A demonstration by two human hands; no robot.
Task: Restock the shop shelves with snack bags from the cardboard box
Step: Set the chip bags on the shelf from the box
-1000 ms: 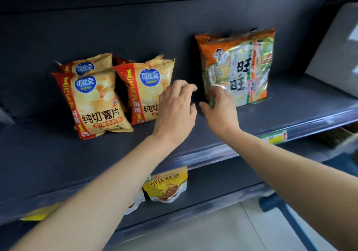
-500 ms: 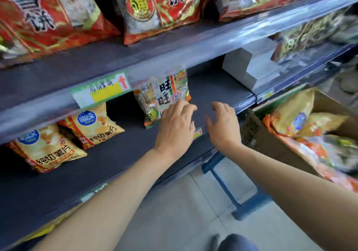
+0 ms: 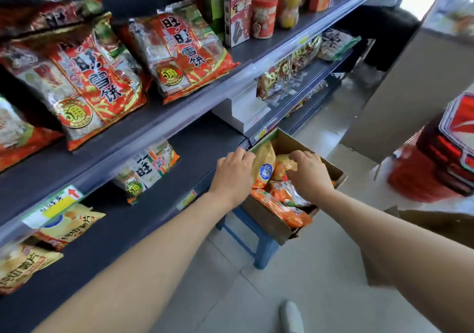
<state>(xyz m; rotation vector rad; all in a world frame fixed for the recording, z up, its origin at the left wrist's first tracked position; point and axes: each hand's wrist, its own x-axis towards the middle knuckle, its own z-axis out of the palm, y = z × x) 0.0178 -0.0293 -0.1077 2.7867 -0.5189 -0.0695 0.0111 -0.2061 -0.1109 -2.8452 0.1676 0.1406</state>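
Your left hand (image 3: 234,171) hovers, fingers loosely curled, at the rim of the cardboard box (image 3: 266,226) on the blue stool (image 3: 256,245). Your right hand (image 3: 309,171) grips a yellow snack bag (image 3: 280,167) inside. Beyond, shelves (image 3: 195,158) hold bags.

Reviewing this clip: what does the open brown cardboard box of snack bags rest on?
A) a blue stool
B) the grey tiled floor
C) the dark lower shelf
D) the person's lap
A: the open brown cardboard box sits on a blue stool whose legs stand on the floor beside the shelves, with both hands reaching into the box.
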